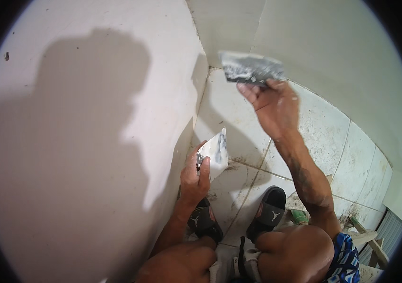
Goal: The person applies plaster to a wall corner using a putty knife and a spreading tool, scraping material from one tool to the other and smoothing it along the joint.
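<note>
My right hand (pixel 279 108) reaches up and away, its fingers and thumb closed on the lower edge of a wide, flat putty scraper (pixel 253 68). White and grey putty smears its dark face. The scraper is held up in front of the far wall; whether it touches the wall I cannot tell. Lower and to the left, beside the left wall, my left hand (pixel 195 181) grips a smaller flat putty blade (pixel 216 153) between thumb and fingers. Thick white putty with grey streaks coats it, and its pointed corner tilts upward. The palm hides its lower part.
A pale left wall (pixel 172 61) meets the far wall (pixel 328 42) in a corner. Dirt marks the white tiled floor (pixel 321 122). My feet, in dark slide sandals (pixel 269 212), stand below my hands. A wooden frame piece (pixel 375 250) and a green object (pixel 299 217) lie at lower right.
</note>
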`<state>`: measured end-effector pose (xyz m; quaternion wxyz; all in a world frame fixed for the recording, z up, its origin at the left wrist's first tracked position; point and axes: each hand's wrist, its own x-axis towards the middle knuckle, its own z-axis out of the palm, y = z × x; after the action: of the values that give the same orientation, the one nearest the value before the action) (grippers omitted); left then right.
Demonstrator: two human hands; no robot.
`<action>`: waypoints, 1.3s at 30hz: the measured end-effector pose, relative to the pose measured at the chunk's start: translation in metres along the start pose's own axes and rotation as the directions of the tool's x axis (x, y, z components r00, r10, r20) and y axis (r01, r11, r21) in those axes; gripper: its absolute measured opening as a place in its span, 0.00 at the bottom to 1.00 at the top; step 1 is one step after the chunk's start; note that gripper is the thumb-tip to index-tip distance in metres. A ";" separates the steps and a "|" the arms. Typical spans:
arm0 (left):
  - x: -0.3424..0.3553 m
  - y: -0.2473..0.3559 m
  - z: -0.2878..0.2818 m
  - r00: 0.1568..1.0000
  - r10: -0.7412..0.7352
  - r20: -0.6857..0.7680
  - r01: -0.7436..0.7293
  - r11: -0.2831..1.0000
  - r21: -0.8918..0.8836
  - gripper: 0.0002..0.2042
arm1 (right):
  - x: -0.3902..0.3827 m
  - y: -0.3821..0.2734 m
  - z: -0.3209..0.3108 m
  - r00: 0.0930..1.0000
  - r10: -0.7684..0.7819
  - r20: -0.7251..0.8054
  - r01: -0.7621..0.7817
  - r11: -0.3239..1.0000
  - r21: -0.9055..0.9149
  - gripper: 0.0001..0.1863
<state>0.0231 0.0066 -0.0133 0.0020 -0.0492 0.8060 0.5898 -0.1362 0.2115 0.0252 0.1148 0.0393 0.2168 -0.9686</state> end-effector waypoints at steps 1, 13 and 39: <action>0.000 -0.002 -0.001 1.000 -0.003 -0.001 0.003 1.000 0.005 0.19 | 0.003 0.012 -0.004 0.989 0.015 -0.148 -0.026 0.997 -0.075 0.10; -0.003 -0.008 -0.002 0.999 0.033 -0.005 -0.033 0.999 0.040 0.19 | 0.056 0.059 -0.071 0.915 0.100 -0.390 -0.146 0.985 -0.091 0.15; -0.004 -0.008 -0.002 0.996 0.084 -0.030 -0.082 0.993 0.080 0.19 | 0.077 0.020 0.056 0.988 -0.096 -0.119 0.083 0.991 -0.109 0.17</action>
<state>0.0279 0.0021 -0.0201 -0.0341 -0.0253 0.8299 0.5564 -0.2074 0.1538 0.0582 0.0592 0.0833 0.2750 -0.9560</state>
